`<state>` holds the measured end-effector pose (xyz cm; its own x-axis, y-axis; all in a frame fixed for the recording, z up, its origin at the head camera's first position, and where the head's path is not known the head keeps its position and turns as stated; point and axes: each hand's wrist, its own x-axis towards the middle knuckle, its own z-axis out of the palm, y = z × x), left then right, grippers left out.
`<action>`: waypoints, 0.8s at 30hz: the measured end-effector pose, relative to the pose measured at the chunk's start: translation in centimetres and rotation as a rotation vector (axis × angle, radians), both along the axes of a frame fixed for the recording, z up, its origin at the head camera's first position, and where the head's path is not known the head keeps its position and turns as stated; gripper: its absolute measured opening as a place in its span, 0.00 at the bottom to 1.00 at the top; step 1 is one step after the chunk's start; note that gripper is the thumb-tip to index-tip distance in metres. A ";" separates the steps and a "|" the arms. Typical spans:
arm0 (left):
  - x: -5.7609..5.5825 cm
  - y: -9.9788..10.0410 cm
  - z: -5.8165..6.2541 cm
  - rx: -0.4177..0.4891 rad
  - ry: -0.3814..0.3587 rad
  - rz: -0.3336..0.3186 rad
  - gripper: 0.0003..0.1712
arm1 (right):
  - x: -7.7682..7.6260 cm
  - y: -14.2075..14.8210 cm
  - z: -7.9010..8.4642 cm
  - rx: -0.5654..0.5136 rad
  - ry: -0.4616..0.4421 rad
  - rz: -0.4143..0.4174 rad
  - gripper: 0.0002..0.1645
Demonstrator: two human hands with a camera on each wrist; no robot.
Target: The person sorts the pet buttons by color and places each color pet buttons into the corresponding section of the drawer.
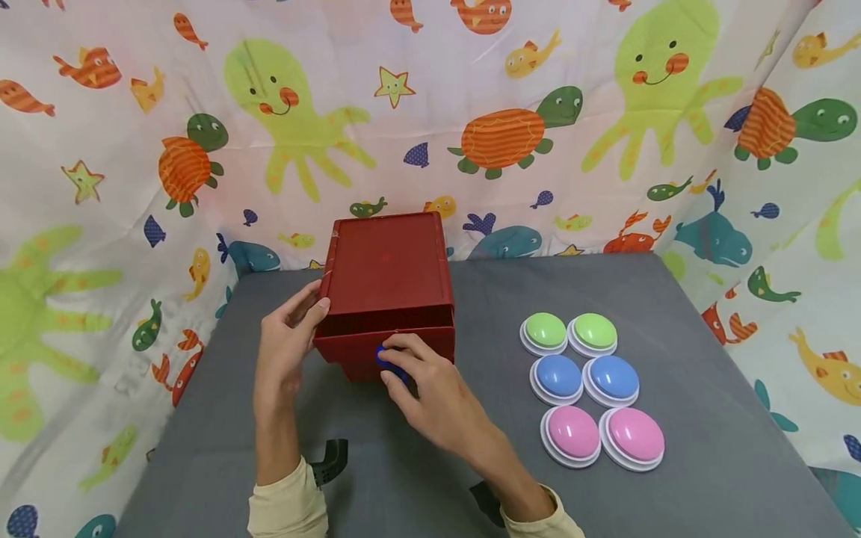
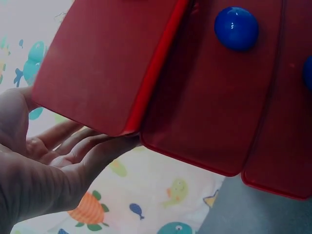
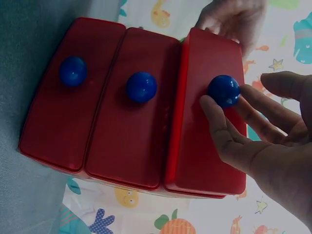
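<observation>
A small red drawer unit [image 1: 386,261] stands on the grey table, with three stacked drawers that each bear a round blue knob. Its top drawer [image 3: 209,151] juts out a little past the two below, leaving a dark gap under the unit's top edge. Fingers of my right hand [image 1: 437,388] pinch the top drawer's blue knob [image 3: 224,91]. On the unit's left side, my left hand [image 1: 282,347] rests with its fingers stretched along the wall and its thumb near the top front corner. The lower knobs [image 3: 141,87] are untouched.
To the right, push-button lights stand in pairs: green [image 1: 545,330], blue [image 1: 558,376] and pink [image 1: 573,431]. A cloth printed with sea animals [image 1: 417,187] hangs behind the table and at both sides. Dark straps [image 1: 331,462] show near my wrists.
</observation>
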<state>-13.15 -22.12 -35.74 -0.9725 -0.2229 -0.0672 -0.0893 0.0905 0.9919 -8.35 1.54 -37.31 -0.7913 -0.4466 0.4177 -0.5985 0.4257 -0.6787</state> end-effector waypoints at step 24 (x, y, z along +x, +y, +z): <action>-0.3 -1.4 -0.8 -0.021 0.009 -0.051 0.35 | 4.6 0.6 1.0 0.183 0.059 0.057 0.18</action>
